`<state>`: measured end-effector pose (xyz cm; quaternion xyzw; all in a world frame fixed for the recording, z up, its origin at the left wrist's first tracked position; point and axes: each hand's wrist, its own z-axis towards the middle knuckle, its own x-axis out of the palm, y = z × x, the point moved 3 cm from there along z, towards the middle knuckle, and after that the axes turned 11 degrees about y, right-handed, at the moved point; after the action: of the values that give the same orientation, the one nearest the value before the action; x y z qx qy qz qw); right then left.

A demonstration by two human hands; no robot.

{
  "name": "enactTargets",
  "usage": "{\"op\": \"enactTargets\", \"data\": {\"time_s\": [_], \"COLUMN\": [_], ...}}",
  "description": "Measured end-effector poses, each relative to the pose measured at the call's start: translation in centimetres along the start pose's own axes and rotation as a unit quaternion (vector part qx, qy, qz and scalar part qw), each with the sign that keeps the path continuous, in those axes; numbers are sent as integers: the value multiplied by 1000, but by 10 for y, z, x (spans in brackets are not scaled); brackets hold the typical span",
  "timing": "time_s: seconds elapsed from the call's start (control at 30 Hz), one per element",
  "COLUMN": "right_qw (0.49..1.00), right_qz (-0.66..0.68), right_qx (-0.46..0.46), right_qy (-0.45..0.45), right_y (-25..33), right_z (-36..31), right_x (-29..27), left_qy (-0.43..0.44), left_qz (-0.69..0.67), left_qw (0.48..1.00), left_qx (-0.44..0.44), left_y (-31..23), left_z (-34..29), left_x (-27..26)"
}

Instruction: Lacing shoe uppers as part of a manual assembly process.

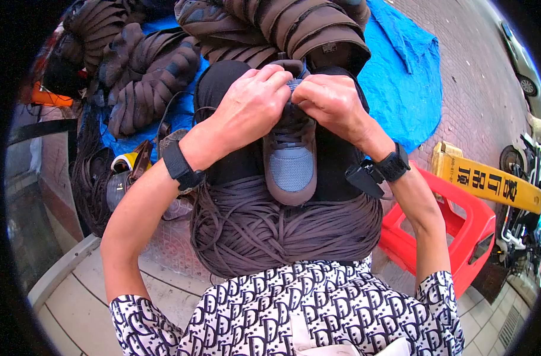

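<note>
A grey-brown sneaker point(290, 169) lies along my lap between my thighs, its toe toward me. Dark shoelace point(287, 140) crosses its lower eyelets. My left hand point(255, 98) is closed at the left side of the shoe's upper, near the tongue. Facing it, my right hand point(330, 101) pinches at the right side, its fingertips almost meeting the left ones. What the right fingers grip is hidden, and the hands cover the upper eyelets. A thick bundle of loose dark laces point(282, 228) rests across my lap behind the toe.
Stacked brown shoe uppers point(306, 29) lie ahead, with another heap point(149, 77) at the left, on a blue tarp point(401, 83). A red plastic stool point(472, 222) and a yellow sign point(490, 178) stand at my right. More laces point(92, 178) hang at my left.
</note>
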<state>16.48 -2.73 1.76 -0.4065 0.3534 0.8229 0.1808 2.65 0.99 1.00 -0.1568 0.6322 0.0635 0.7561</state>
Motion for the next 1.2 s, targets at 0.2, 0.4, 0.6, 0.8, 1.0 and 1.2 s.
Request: {"op": "enactTargets", "data": {"time_s": [0.2,0.4,0.6,0.8,1.0,1.2], "right_qw": [999,998,999,999,998,990], "right_qz": [-25,-38,-29,-25,-48,-73], "right_qx": [-24,40,34,45,31,119], "right_qy": [-12,0,-2,10,6,-25], "right_y": [-3,-14,-16,-12,-20,-47], "right_z": [5,-8,-5,-6,-6,-36], "right_x": [-7,-27,-24,-25,-32,-86], "left_qy": [48,66,19,44,62,59], "left_qz": [30,128,8,140,145,266], "left_qw": [998,990,997,989,987,951], "left_qx": [0,6,-68,29,29,-147], "left_y": [1,8,8,-2,6,78], "left_z": [8,-10,-18,7,-15,-106], "left_x": [-16,-41,-48,-26,-40,-101]}}
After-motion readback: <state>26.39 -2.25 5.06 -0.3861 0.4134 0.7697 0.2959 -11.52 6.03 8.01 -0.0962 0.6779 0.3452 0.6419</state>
